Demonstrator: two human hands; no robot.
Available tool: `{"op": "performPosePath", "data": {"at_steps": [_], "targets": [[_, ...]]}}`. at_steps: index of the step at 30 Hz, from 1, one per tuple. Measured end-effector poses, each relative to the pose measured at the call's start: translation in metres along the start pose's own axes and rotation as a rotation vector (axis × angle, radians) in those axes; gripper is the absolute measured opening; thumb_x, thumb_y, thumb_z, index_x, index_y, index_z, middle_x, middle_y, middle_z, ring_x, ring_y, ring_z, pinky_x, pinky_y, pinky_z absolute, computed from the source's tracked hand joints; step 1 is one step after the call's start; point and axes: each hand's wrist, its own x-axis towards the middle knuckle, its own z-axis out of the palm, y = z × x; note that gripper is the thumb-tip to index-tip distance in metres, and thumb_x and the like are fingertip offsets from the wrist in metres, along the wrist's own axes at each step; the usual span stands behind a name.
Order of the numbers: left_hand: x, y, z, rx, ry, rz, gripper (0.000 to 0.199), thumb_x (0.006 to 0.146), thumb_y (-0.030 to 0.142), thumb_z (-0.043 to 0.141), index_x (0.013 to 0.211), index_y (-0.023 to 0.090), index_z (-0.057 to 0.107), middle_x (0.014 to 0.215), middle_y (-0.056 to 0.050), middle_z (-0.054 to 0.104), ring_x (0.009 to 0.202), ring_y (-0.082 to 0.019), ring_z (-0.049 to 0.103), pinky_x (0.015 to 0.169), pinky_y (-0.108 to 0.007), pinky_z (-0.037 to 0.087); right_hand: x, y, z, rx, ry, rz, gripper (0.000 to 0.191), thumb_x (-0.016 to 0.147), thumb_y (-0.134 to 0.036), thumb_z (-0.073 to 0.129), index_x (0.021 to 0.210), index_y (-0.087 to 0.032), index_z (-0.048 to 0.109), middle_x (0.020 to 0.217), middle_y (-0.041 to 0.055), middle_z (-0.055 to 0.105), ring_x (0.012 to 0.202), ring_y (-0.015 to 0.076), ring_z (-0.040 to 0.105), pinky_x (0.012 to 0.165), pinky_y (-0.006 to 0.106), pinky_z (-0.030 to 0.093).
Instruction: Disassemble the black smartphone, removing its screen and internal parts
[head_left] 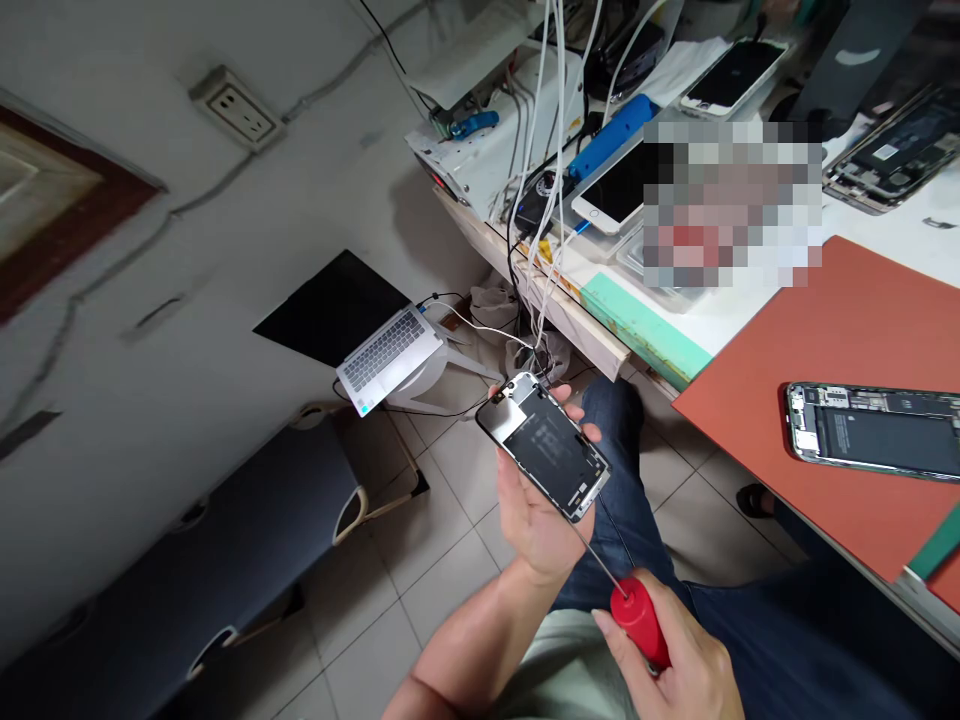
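In the head view, a detached phone screen panel lies in my left hand, its inner side with dark and silvery parts facing up. The fingers curl round its far edge. My right hand grips a red-handled tool with a thin metal shaft. The shaft points up and left to the panel's lower edge; whether its tip touches the panel cannot be made out. On the orange mat at the right lies an opened phone body, its battery and boards showing.
A workbench edge runs diagonally at the upper right. It holds a white-framed phone, another opened phone, hanging white cables and a blue tool. A laptop rests on a stool; a folding bed stands lower left.
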Motion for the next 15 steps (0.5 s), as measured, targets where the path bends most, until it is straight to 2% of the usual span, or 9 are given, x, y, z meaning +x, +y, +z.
{"op": "performPosePath", "data": {"at_steps": [2, 4, 6, 8, 11, 15], "targets": [[-0.001, 0.001, 0.000, 0.016, 0.003, -0.006, 0.055, 0.110, 0.060, 0.042, 0.137, 0.023, 0.073, 0.147, -0.014, 0.067, 0.102, -0.023, 0.075, 0.091, -0.037, 0.062, 0.007, -0.002, -0.004, 0.127, -0.027, 0.169, 0.038, 0.097, -0.058, 0.074, 0.111, -0.023, 0.072, 0.075, 0.0019, 0.076, 0.055, 0.0192, 0.071, 0.054, 0.026, 0.060], [-0.003, 0.001, -0.001, 0.027, 0.023, 0.002, 0.055, 0.111, 0.058, 0.040, 0.138, 0.024, 0.073, 0.146, -0.013, 0.068, 0.105, -0.024, 0.075, 0.093, -0.038, 0.063, 0.023, -0.009, -0.007, 0.308, -0.039, 0.353, 0.036, 0.091, -0.057, 0.082, 0.100, -0.024, 0.071, 0.068, -0.0013, 0.071, 0.054, 0.0170, 0.066, 0.053, 0.025, 0.058], [-0.006, 0.002, -0.002, 0.038, 0.040, 0.018, 0.054, 0.111, 0.057, 0.038, 0.139, 0.025, 0.072, 0.143, -0.012, 0.070, 0.111, -0.025, 0.074, 0.095, -0.039, 0.063, 0.046, -0.020, -0.008, 0.553, 0.000, 0.508, 0.037, 0.085, -0.053, 0.088, 0.095, -0.023, 0.068, 0.080, 0.0015, 0.075, 0.067, 0.0181, 0.070, 0.061, 0.026, 0.059], [-0.012, 0.003, -0.003, 0.058, 0.028, 0.002, 0.057, 0.111, 0.059, 0.037, 0.139, 0.024, 0.073, 0.141, -0.012, 0.072, 0.116, -0.027, 0.074, 0.094, -0.040, 0.065, 0.072, -0.035, -0.006, 0.836, 0.052, 0.601, 0.043, 0.078, -0.049, 0.095, 0.094, -0.023, 0.065, 0.094, 0.0047, 0.078, 0.078, 0.0195, 0.072, 0.065, 0.028, 0.059], [-0.021, 0.005, -0.006, 0.082, -0.003, -0.004, 0.057, 0.110, 0.061, 0.041, 0.147, 0.027, 0.068, 0.145, -0.011, 0.070, 0.122, -0.031, 0.073, 0.094, -0.044, 0.066, 0.099, -0.051, -0.003, 1.105, 0.074, 0.647, 0.050, 0.070, -0.042, 0.100, 0.090, -0.023, 0.059, 0.086, -0.0005, 0.072, 0.065, 0.0122, 0.062, 0.057, 0.024, 0.052], [-0.023, 0.013, -0.021, 0.068, -0.010, 0.126, 0.059, 0.108, 0.063, 0.050, 0.165, 0.048, 0.043, 0.151, -0.006, 0.068, 0.125, -0.031, 0.072, 0.106, -0.052, 0.061, 0.115, -0.047, -0.013, 1.175, 0.000, 0.574, 0.052, 0.069, -0.035, 0.101, 0.090, -0.023, 0.055, 0.084, -0.0037, 0.068, 0.059, 0.0085, 0.057, 0.052, 0.021, 0.048]]}}
